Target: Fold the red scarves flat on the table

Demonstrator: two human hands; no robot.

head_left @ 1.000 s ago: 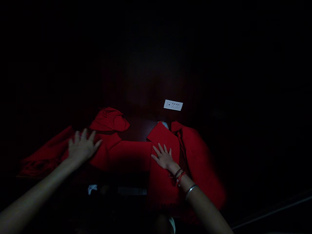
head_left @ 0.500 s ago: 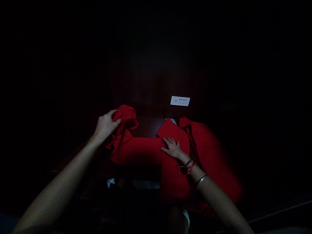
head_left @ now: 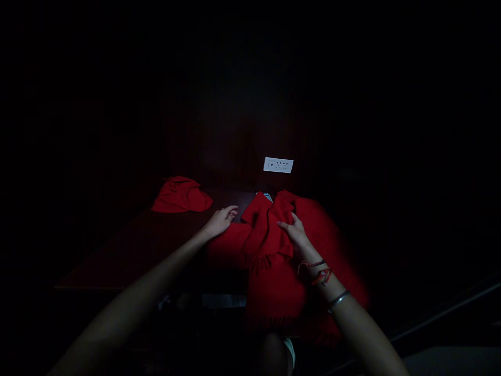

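A red fringed scarf (head_left: 266,235) lies in folds over the dark table, its lower end hanging past the front edge. My right hand (head_left: 296,234) pinches a bunched layer of it, thumb on the near side, and the layer's fringe falls to the left. My left hand (head_left: 221,222) hovers by the scarf's upper left edge, fingers loosely apart and nothing seen in them. Apart from both hands, a crumpled red cloth (head_left: 180,196) rests at the far left. More red fabric (head_left: 329,250) spreads to the right of my right hand.
Behind the scarf, a white socket plate (head_left: 278,165) is on the dark wall. A small pale patterned object (head_left: 264,196) peeks out at the scarf's back edge. The dark table (head_left: 113,256) extends left. Most surroundings are too dark to make out.
My left hand has let go of the crumpled cloth at the left and moved right. My right hand, flat on the scarf before, now grips a raised layer. The view has shifted slightly.
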